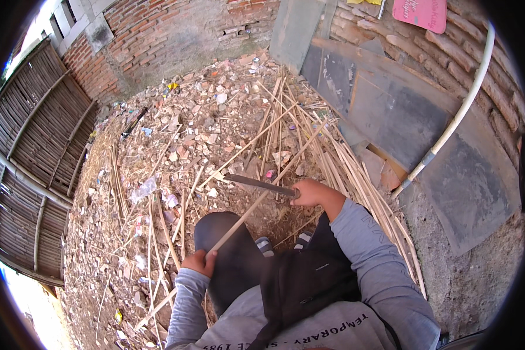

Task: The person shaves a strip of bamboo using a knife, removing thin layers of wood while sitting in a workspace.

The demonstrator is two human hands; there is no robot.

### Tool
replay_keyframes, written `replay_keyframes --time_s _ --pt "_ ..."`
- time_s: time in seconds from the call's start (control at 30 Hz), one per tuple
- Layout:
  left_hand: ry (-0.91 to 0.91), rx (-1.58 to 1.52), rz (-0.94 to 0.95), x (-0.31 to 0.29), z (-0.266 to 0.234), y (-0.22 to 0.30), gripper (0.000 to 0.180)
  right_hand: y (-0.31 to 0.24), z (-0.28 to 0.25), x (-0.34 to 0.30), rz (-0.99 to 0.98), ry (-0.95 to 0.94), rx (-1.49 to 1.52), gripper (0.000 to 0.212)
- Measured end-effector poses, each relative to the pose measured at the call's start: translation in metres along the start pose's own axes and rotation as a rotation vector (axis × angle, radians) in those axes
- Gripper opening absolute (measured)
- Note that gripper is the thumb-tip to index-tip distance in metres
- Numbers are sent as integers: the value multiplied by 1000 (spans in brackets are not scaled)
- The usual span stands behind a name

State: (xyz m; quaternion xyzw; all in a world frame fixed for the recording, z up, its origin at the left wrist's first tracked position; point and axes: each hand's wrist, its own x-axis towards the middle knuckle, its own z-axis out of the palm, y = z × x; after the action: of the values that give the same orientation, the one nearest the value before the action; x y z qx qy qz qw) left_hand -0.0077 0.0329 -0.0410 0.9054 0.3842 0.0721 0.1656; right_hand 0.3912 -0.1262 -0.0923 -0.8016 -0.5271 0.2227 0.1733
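My left hand [199, 263] is closed round a long, pale bamboo strip [239, 224] near my left knee. The strip runs slantwise from the lower left, past my hand, up toward the heap of strips at the upper right. In my right hand [310, 193] is the handle end of a machete [256, 183] with a dark blade. Its blade points left and crosses the strip in front of my knees; whether the two touch I cannot tell. The fingers of my right hand are wrapped round the handle, which is mostly hidden.
More bamboo strips [347, 169] lie in a heap to my right, others [151, 251] at the left. Rubble [186, 140] and litter cover the ground. Dark panels [391, 111] and a pale pipe [458, 116] lean on the right wall. A bamboo fence [32, 157] stands left, a brick wall [175, 35] behind.
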Motion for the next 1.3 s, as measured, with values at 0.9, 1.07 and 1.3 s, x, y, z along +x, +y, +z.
replay_keyframes --time_s 0.9,1.07,1.3 --pt "19 3 21 2 3 1 45 -5 -8 -4 48 -42 82 44" --pt "27 -5 29 1 3 0 44 -4 -6 -2 19 -21 86 41" --pt "17 -22 17 2 2 0 46 -8 -11 -5 35 -47 106 39"
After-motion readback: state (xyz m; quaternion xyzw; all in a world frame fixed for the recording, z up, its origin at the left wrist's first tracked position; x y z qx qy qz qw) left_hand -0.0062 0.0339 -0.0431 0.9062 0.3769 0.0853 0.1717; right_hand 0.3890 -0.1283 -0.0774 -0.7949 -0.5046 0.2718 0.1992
